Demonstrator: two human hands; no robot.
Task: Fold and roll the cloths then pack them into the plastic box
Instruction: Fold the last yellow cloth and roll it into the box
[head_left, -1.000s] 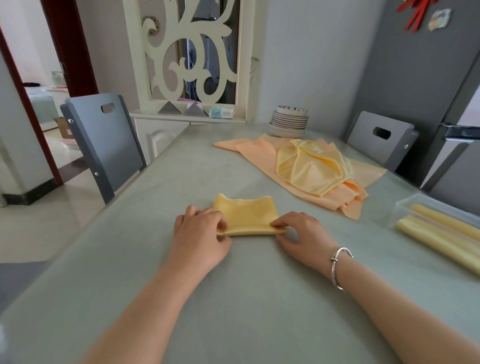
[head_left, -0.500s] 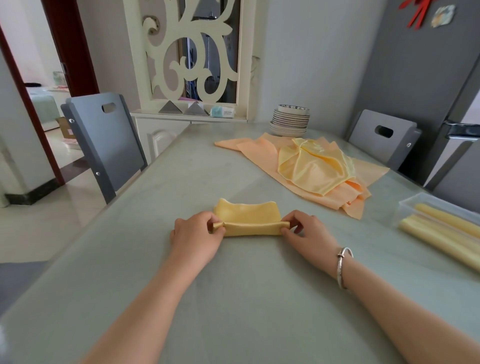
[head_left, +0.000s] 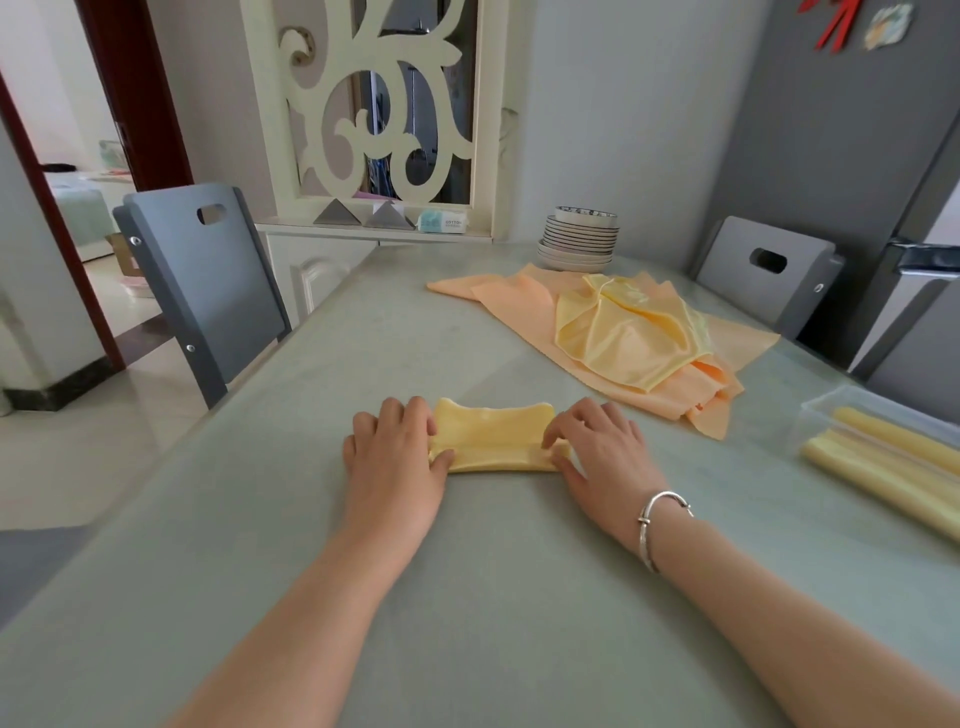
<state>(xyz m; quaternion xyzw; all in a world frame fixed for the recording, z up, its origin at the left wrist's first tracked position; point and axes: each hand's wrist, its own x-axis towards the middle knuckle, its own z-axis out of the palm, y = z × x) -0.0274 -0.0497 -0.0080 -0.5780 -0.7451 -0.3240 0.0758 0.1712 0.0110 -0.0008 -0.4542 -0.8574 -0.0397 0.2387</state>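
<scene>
Cloth half-rolled between both my hands

Yellow cloth (head_left: 493, 436) lies on the table (head_left: 467, 597) in front of me, folded into a short, wide band of smooth, slightly shiny fabric. Its near edge is curled into a low roll, while the far part is flat with its two far corners lifted a little. My left hand (head_left: 395, 457) grips the left end of that roll, fingers curled over the top and thumb tucked against the near side. My right hand (head_left: 597, 452) grips the right end the same way, with a silver bracelet (head_left: 660, 525) on its wrist. The roll's long axis runs left to right across me. Beyond the cloth to the right sits a pile of loose cloths (head_left: 613, 332); further right of it, the plastic box (head_left: 883, 431) holds rolled cloths.
</scene>
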